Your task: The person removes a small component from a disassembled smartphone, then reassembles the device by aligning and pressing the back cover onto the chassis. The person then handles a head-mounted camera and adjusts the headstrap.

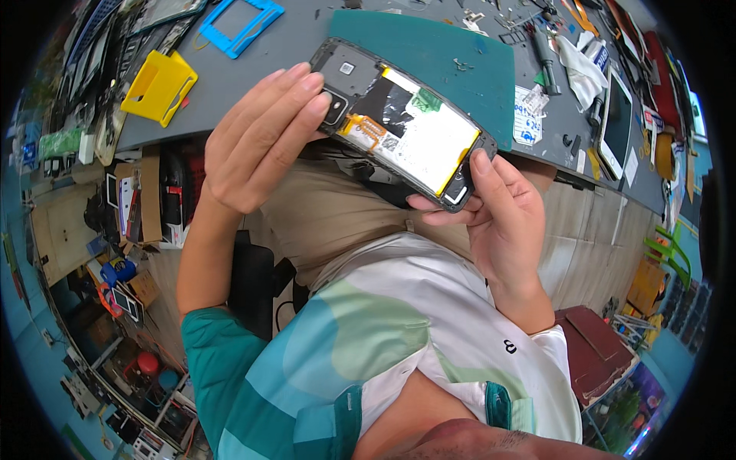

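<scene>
I hold an opened phone, back cover off, tilted over the front edge of the grey desk and my lap. Its white battery with yellow edging, an orange flex cable and dark camera module are exposed. My left hand grips the camera end, fingertips over that edge. My right hand grips the other end, thumb on the corner, fingers partly hidden underneath. Just beyond the phone lies a teal work mat.
On the desk are a yellow plastic holder, a blue frame, a white phone, scattered tools and a white cloth. Cardboard boxes stand left below, a green plastic chair at right.
</scene>
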Available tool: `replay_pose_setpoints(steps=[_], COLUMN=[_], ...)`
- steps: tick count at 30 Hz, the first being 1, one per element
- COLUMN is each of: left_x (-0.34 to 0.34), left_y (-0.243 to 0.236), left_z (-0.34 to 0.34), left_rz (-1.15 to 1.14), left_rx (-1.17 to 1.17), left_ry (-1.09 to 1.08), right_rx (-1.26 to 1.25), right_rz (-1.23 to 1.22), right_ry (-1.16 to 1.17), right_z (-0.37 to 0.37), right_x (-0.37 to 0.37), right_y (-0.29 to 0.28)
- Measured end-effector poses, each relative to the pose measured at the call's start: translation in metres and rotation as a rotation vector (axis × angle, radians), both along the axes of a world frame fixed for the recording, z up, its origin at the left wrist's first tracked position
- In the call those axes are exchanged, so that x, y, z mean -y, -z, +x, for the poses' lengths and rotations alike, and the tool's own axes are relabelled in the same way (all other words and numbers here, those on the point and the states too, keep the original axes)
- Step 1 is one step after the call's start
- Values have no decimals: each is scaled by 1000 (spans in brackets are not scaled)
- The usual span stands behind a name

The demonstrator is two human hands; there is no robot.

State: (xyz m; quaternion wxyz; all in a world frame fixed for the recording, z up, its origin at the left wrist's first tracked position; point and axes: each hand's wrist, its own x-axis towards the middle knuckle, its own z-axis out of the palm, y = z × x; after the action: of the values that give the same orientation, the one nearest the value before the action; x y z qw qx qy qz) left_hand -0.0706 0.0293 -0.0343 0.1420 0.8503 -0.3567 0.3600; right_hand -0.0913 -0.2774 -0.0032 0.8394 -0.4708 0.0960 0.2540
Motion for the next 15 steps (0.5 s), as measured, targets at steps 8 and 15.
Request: replay_pose_setpoints(steps=[8,15], left_x=[-4,-2], left_y=[1,-13], left_z=[3,6], left_rz=[-17,-30], left_rx=[38,48], left_ry=[34,46], right_rx=[101,142], right_rz=[-37,37], right_ry=[8,8], right_z=[0,-2], right_x=[-4,0], right_y=[3,3])
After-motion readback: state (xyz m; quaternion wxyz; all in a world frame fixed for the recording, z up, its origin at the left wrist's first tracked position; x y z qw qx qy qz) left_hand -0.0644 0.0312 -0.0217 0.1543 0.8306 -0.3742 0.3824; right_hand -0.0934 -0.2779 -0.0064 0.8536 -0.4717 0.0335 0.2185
